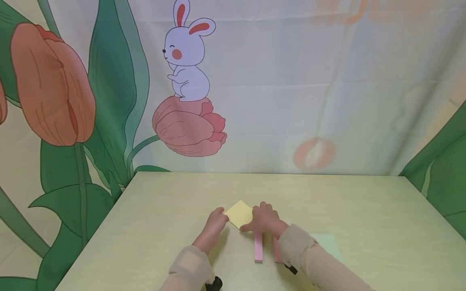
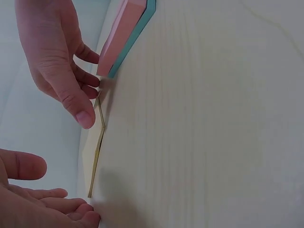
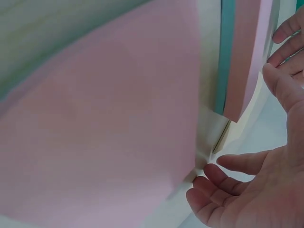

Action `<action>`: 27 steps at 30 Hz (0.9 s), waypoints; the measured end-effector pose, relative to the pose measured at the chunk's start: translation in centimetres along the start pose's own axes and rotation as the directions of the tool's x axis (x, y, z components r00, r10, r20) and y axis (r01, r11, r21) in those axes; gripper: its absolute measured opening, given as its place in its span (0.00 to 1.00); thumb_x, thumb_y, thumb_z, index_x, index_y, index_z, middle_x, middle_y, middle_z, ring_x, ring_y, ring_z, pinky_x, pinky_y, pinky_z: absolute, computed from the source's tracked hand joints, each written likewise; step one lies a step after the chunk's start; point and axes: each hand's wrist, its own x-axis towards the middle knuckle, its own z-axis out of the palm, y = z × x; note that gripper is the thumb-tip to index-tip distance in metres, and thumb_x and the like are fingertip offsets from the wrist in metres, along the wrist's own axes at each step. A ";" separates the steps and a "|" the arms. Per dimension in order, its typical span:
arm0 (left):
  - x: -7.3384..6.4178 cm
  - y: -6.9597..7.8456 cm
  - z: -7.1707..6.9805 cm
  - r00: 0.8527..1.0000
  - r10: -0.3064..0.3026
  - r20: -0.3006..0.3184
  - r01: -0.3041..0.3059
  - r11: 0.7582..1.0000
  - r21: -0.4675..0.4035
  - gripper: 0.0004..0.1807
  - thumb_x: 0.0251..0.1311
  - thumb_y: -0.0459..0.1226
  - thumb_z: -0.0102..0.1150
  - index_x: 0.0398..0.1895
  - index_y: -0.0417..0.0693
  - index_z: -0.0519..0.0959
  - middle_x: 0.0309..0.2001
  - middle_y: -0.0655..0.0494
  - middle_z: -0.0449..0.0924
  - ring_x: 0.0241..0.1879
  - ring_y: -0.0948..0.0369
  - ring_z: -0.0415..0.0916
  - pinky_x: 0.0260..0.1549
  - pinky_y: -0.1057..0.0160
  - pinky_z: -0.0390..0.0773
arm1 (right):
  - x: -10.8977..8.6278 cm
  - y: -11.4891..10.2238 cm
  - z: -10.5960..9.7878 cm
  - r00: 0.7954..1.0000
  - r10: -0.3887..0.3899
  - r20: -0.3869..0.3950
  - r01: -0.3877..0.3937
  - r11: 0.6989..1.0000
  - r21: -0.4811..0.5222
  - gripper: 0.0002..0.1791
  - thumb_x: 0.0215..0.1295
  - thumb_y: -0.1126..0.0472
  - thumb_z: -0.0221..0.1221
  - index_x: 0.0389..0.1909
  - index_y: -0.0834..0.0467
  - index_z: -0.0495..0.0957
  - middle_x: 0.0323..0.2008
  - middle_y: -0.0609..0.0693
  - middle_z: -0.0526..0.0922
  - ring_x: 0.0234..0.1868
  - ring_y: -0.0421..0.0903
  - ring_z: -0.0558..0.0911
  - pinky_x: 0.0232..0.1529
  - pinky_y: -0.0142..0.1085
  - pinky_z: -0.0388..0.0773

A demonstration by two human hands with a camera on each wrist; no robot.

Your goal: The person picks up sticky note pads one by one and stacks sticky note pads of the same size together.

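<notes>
A yellow square of paper or thin pad (image 1: 239,213) lies on the table, turned with one corner toward me. At its left corner is my left hand (image 1: 214,226); in the left wrist view its thumb stands apart from the loosely extended fingers. My right hand (image 1: 266,218) reaches over the right corner, thumb and fingers spread. The right wrist view shows the right hand (image 3: 247,190) close to the dim yellow edge, its fingers loosely bent. Just below the right hand a narrow pink strip (image 1: 258,248) points toward me; a pink and teal layered piece (image 2: 124,35) shows in the left wrist view.
A second, redder pink piece (image 1: 277,249) is partly hidden by the right sleeve. A pale green sheet (image 1: 329,244) lies beyond that forearm. A large pink surface (image 3: 114,114) fills much of the right wrist view. Behind the table (image 1: 174,194) hangs a printed curtain (image 1: 262,101).
</notes>
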 end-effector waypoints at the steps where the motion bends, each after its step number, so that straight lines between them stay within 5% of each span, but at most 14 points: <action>1: 0.0 0.0 0.0 1.000 0.001 0.002 -0.001 1.000 0.009 0.35 0.47 0.26 0.38 0.63 0.27 0.48 0.65 0.31 0.45 0.64 0.37 0.42 0.60 0.39 0.44 | 0.0 -0.1 0.0 1.000 0.002 0.001 -0.002 1.000 0.000 0.33 0.36 0.37 0.64 0.32 0.61 0.72 0.31 0.52 0.66 0.34 0.49 0.64 0.29 0.38 0.65; 6: 0.2 -0.1 0.2 1.000 0.015 0.008 -0.016 0.995 0.095 0.35 0.45 0.25 0.38 0.63 0.27 0.49 0.64 0.31 0.47 0.64 0.38 0.44 0.61 0.40 0.47 | 0.2 -0.1 0.2 1.000 0.000 0.007 0.000 1.000 -0.015 0.32 0.35 0.36 0.63 0.30 0.60 0.72 0.32 0.52 0.65 0.34 0.49 0.63 0.30 0.39 0.64; 13: -0.3 0.3 0.3 0.997 0.079 0.017 -0.081 0.962 0.262 0.24 0.43 0.26 0.42 0.50 0.28 0.65 0.46 0.36 0.71 0.45 0.47 0.68 0.49 0.47 0.67 | 0.5 -0.2 0.3 1.000 0.004 0.005 -0.004 0.999 -0.054 0.31 0.35 0.35 0.63 0.29 0.59 0.72 0.33 0.52 0.65 0.37 0.50 0.65 0.37 0.45 0.66; 24: -0.2 -0.2 0.3 0.995 0.092 0.031 -0.097 0.959 0.266 0.24 0.44 0.27 0.43 0.50 0.28 0.66 0.48 0.36 0.71 0.48 0.44 0.69 0.48 0.49 0.69 | 0.1 -0.6 -0.2 1.000 0.001 -0.008 -0.002 0.996 -0.089 0.28 0.33 0.40 0.66 0.28 0.58 0.73 0.33 0.52 0.66 0.36 0.50 0.65 0.38 0.45 0.66; 27: -0.6 0.2 0.3 0.998 0.063 0.028 -0.068 0.966 0.249 0.29 0.45 0.26 0.42 0.56 0.26 0.60 0.56 0.30 0.63 0.57 0.38 0.60 0.56 0.43 0.60 | 0.1 -0.5 -0.2 1.000 -0.007 -0.008 0.006 0.995 -0.101 0.28 0.32 0.40 0.66 0.28 0.58 0.73 0.32 0.52 0.65 0.35 0.49 0.65 0.38 0.44 0.65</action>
